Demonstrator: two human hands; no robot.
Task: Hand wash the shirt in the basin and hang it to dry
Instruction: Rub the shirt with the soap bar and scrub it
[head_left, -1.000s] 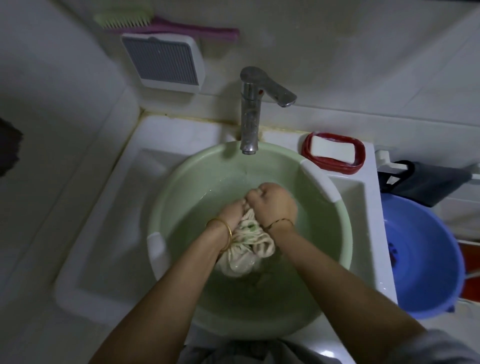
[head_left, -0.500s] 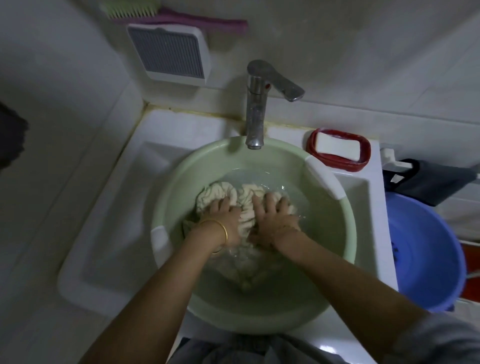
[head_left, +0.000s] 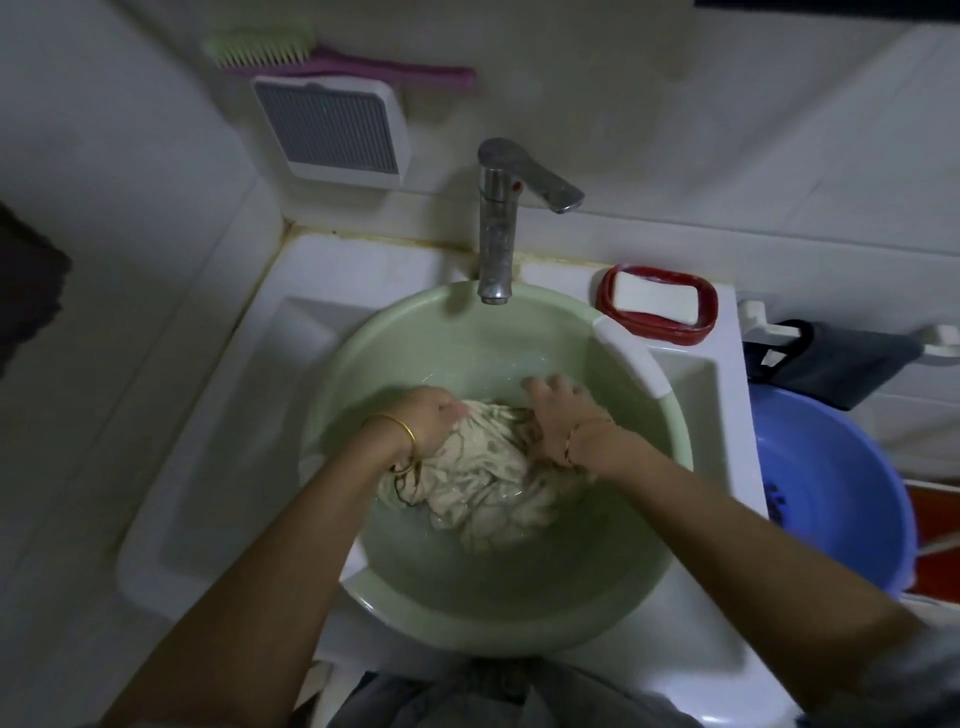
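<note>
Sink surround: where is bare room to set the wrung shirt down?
Bare room: the sunken white sink floor left of the green basin. Crowded: the soap dish fills the back right corner, the faucet overhangs the rim, and both hands work the shirt inside.

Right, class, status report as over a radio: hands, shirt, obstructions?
Left hand fisted on shirt; right hand flat on it. Shirt wet in green basin. Tap off, nothing blocking.

Shirt partly underwater; blue basin cut off at right.
</note>
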